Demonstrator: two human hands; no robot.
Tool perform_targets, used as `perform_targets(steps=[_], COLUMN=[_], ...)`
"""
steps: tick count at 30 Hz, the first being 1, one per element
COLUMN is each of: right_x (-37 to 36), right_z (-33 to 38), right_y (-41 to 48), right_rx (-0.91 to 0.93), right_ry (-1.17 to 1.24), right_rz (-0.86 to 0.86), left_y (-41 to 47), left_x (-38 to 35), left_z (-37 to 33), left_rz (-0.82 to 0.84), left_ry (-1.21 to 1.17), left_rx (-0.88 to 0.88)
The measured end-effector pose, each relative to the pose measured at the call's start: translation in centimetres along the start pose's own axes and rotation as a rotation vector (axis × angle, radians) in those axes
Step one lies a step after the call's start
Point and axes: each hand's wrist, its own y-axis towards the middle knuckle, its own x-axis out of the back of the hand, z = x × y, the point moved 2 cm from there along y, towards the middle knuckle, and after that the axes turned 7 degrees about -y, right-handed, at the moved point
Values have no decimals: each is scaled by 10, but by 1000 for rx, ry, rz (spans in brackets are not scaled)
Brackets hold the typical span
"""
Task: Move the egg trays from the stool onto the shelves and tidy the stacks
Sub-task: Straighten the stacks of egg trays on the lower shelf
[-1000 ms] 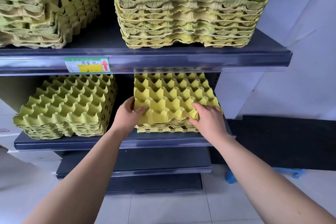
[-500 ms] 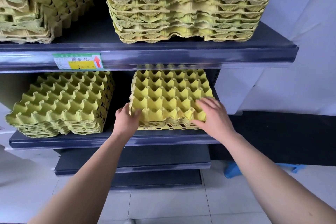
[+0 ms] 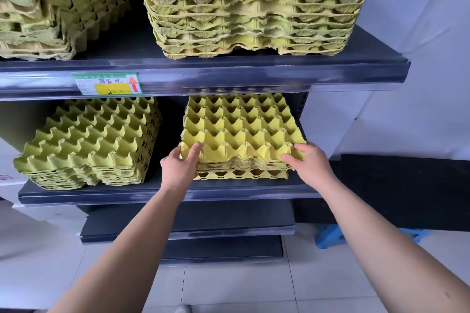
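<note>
Short tray stack (image 3: 241, 132): set on the middle shelf (image 3: 229, 192), at its right half, a few yellow trays deep, the upper ones skewed against the bottom one.

Left hand (image 3: 178, 169): front-left corner of the stack is gripped. The thumb (image 3: 195, 147) is laid on top of the corner cell; the other fingers are wrapped round the side and mostly hidden, so their spread cannot be told.

Right hand (image 3: 309, 164): front-right corner of the stack is gripped. The fingers (image 3: 300, 146) are held close together and curled over the top edge; the thumb is stretched inward along the front edge of the upper trays.

Between the two thumbs, the front row of cells is left bare.

Left of the left fingers, well apart: a taller tray stack (image 3: 89, 145) is seen on the same shelf.

Above both hands: the upper shelf (image 3: 254, 68) is loaded with two tall stacks, one over the fingers (image 3: 249, 7) and one further left (image 3: 50, 2). A price label (image 3: 108, 84) is fixed to its front lip.

Below and right of the right hand: part of a blue stool (image 3: 330, 236) is seen on the floor.
</note>
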Motion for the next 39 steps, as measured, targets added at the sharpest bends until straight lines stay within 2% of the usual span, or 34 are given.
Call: perform_targets(steps=[5,17,25,28,31,35,39], right_x=[5,-8,-4,-8,-8,-7,-17], right_z=[8,33,36,35,35,41,54], right_y=[4,10,-4,-14,-26,-42,-55], right_rx=[-18,-57,-48,-56,-68,-55,-27], right_ry=[10,-56,28,7,5,-14,3], right_rz=[-53,-5,-121,-184,-219,-236,-236], left_y=[-5,16,10,-1,-12,-24,-37], left_x=[2,7,7,-9,-20,-39,-62], left_z=[-10,-14,-13,-7,-5,-7,-14], left_rz=[-25,-18,-65,-91,-116,43,210], left_ry=[-143,-24,-229,-319,-297,-387,-582], left_rx=[-104,-101,-51,58,148,117,219])
